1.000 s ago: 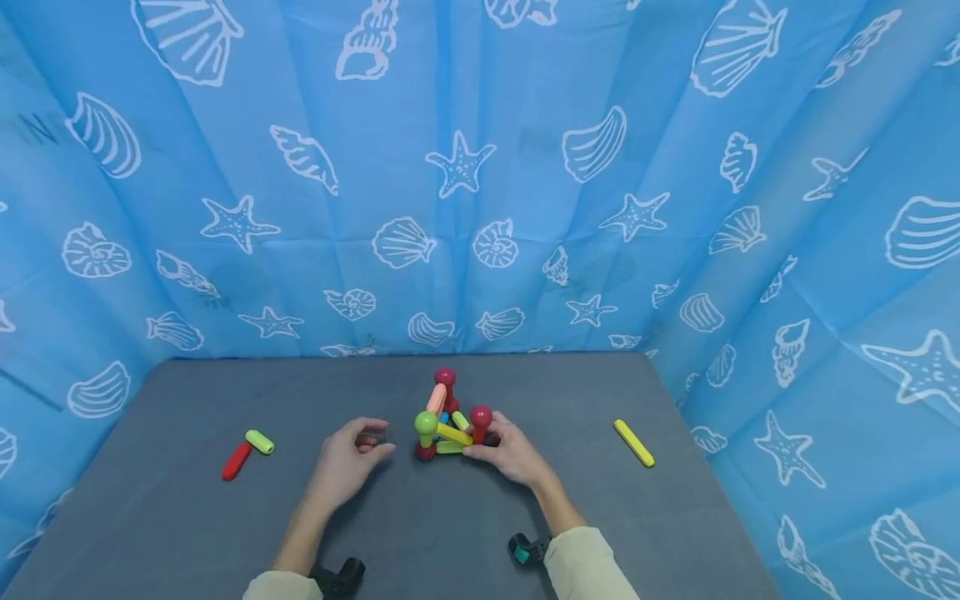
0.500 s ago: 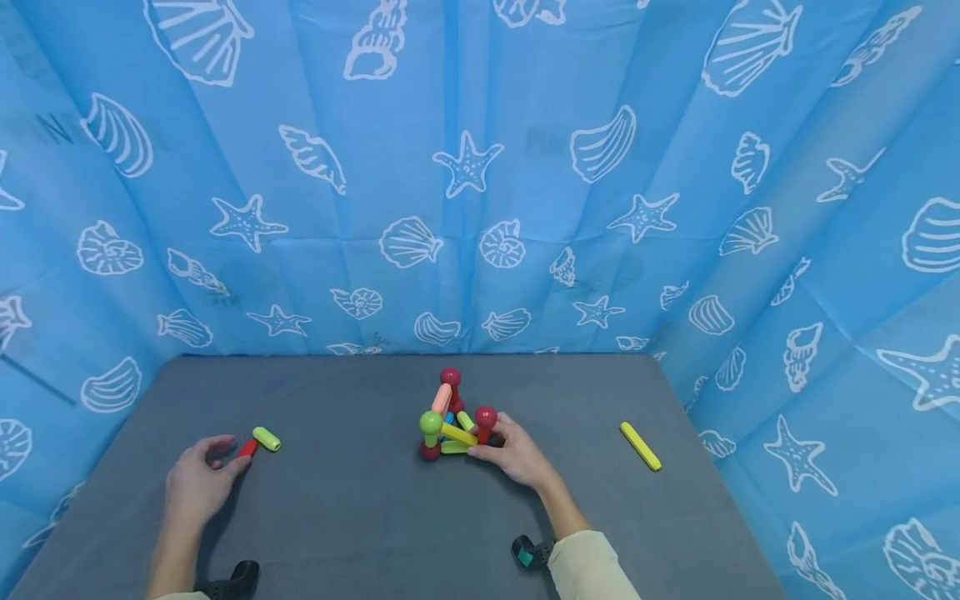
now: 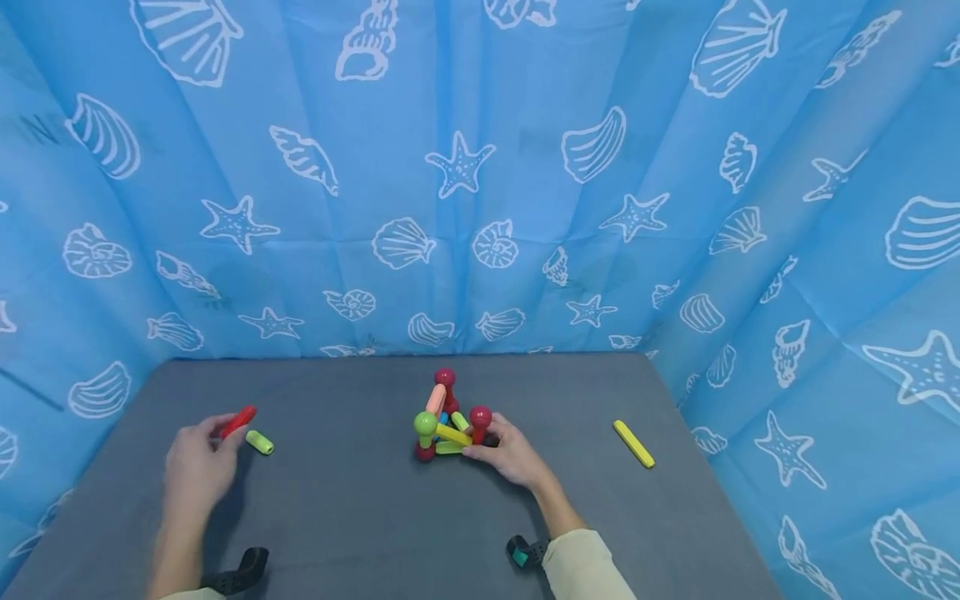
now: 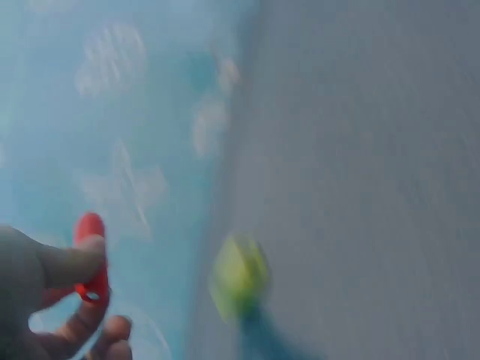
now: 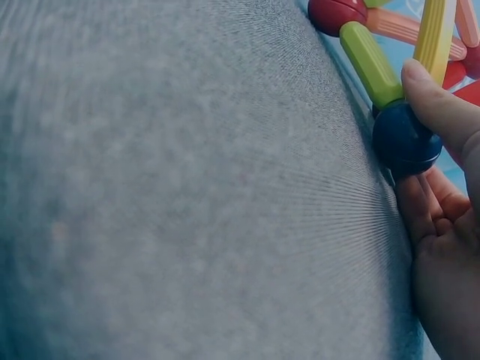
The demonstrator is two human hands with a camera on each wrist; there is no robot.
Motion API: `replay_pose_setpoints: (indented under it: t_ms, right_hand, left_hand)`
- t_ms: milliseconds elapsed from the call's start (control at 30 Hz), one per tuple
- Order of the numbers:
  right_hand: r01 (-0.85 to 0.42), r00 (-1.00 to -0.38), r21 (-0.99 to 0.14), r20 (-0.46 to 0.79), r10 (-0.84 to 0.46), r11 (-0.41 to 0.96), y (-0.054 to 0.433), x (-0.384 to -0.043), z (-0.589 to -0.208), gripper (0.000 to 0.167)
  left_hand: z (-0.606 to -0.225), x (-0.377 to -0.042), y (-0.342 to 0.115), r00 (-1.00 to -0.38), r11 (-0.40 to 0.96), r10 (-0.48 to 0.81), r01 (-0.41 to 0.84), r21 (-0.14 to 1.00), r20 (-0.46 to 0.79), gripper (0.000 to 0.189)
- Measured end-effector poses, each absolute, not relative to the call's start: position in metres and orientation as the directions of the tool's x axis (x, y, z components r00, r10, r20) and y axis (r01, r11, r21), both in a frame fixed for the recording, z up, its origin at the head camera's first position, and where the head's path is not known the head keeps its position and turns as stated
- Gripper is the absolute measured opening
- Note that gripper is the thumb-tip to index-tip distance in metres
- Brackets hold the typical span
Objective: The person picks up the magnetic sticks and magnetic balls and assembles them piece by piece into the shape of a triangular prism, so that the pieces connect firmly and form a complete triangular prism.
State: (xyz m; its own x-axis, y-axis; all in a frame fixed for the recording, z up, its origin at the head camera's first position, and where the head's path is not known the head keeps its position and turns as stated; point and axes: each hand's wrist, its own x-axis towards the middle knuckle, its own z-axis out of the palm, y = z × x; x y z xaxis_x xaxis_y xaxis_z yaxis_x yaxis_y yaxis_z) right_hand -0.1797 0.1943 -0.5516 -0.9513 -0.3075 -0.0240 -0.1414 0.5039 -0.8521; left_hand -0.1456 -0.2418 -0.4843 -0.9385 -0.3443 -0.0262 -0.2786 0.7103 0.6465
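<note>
In the head view my left hand pinches a red building rod between thumb and fingers, raised off the table. The left wrist view shows this rod upright in the fingertips. At mid-table stands a toy frame of coloured balls and rods, with a lime ball and two red balls on top. My right hand holds its right corner. Seen from the right wrist, the thumb presses near the base of a yellow rod and the fingers reach behind a dark blue ball.
A short lime rod lies on the grey table beside the left hand. Farther right lies a long yellow rod. A blue curtain with white shells hangs behind and along the sides.
My left hand has gone from near the frame to the far left, taken the red rod from the table and lifted it. My right hand stays at the frame's corner.
</note>
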Motion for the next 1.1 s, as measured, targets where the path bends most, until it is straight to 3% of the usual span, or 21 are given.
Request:
replay_pose_setpoints:
  t_ms: [200,333,567,933,1100]
  right_hand:
    - [-0.151,-0.948,-0.850,-0.021,-0.319,0.504,0.191,-0.181,-0.551,0.028]
    - [-0.156,-0.946,-0.851,-0.016,-0.323,0.501,0.191,-0.181,-0.551,0.028]
    - [-0.174,-0.943,-0.853,0.000,-0.333,0.492,0.195,-0.182,-0.553,0.028]
    - [-0.173,-0.943,-0.863,0.005,-0.334,0.475,0.196,-0.182,-0.555,0.027]
    - [-0.175,-0.944,-0.862,0.010,-0.329,0.475,0.195,-0.183,-0.556,0.027]
  left_hand:
    - [-0.454,-0.157,-0.141,-0.964,0.681,-0.103,0.111,0.724,0.245,0.037]
    - [-0.452,-0.159,-0.082,-0.957,0.643,0.045,0.248,0.725,0.288,0.034]
    - [-0.465,-0.162,-0.033,-0.936,0.668,0.187,0.343,0.660,0.298,0.031]
    - [-0.479,-0.169,-0.023,-0.869,0.783,0.296,0.459,0.420,0.397,0.035]
    - [-0.480,-0.167,-0.022,-0.852,0.800,0.316,0.476,0.364,0.418,0.036]
